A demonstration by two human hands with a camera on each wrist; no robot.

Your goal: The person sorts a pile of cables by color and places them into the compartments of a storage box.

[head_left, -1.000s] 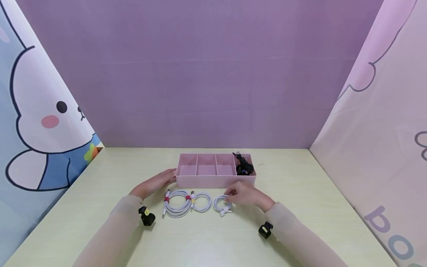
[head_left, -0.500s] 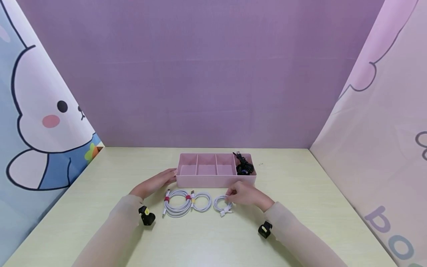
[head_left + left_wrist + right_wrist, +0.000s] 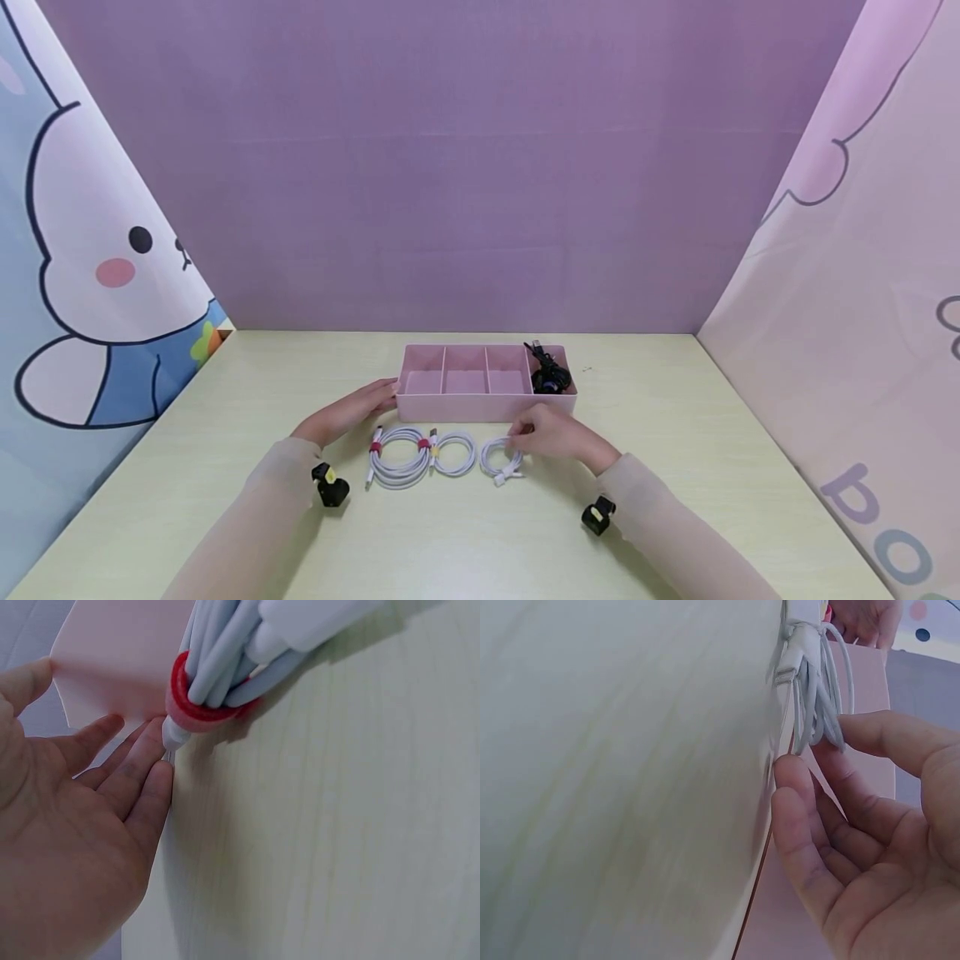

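Note:
My right hand (image 3: 551, 433) pinches the right edge of a small coiled white charging cable (image 3: 491, 458) between thumb and index finger. In the right wrist view the cable's bundled loops (image 3: 821, 712) meet the fingertips, with the other fingers curled beneath. My left hand (image 3: 352, 412) lies with fairly straight fingers against the left end of a pink divided box (image 3: 483, 408). The left wrist view has its fingertips at the box wall (image 3: 124, 667), close to a cable's red strap (image 3: 191, 701).
A larger white cable coil (image 3: 397, 483) with red straps and a smaller white coil (image 3: 468, 458) with a yellow tie lie in front of the box. A bundled black cable (image 3: 551, 379) sits in its rightmost compartment. A purple backdrop (image 3: 465, 167) rises behind the table.
The right hand shifts very slightly and the coil it pinches lifts a touch at its connector end. The left hand and the box stay in place.

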